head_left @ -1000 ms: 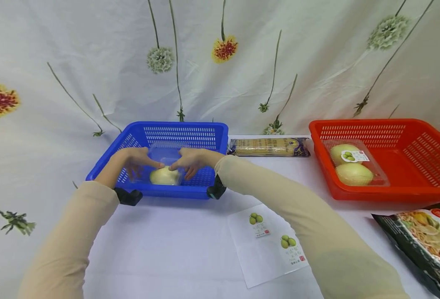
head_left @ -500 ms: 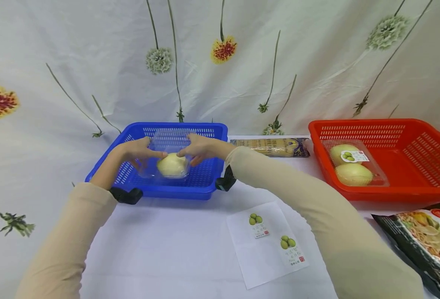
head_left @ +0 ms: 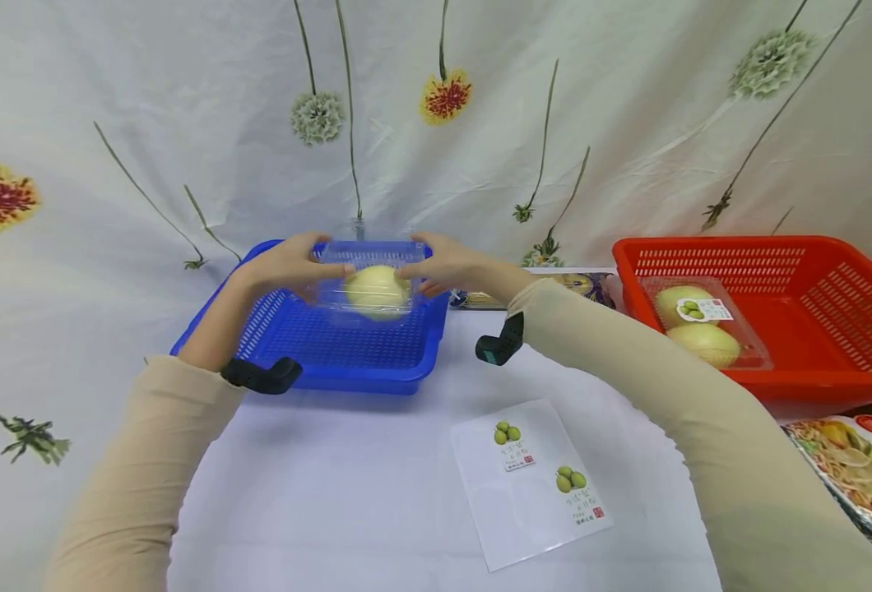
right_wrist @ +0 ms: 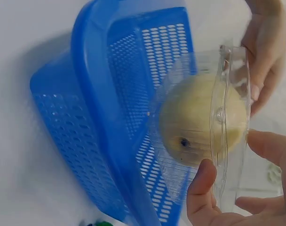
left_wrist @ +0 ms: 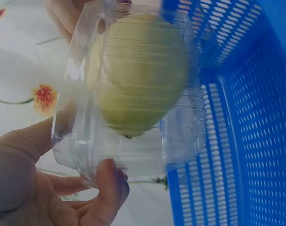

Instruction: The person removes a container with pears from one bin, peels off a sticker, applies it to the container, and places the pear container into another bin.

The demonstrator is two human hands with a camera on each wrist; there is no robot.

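A clear plastic clamshell box [head_left: 332, 293] with a pale yellow melon [head_left: 377, 290] inside is held up between both hands. It overlaps the far part of the blue basket [head_left: 332, 374] in the head view. At the box's left end, my left hand [head_left: 285, 265] grips the edge, its thumb bent over the rim in the left wrist view. My right hand [head_left: 461, 267] grips the opposite end, thumb and fingers on either side of the box's edge [right_wrist: 220, 165] in the right wrist view. The melon shows through the ridged plastic in both wrist views.
On the right stands a red basket [head_left: 702, 381], holding a clear box with two melons [head_left: 702, 344]. A long packet of dried noodles [head_left: 587, 284] lies behind my right forearm. A sheet with fruit stickers [head_left: 528, 485] lies in front; a printed noodle bag [head_left: 858, 469] lies at far right.
Both hands have lifted the box with the melon up from inside the blue basket, moving it away and slightly right. The basket's floor now shows below it.
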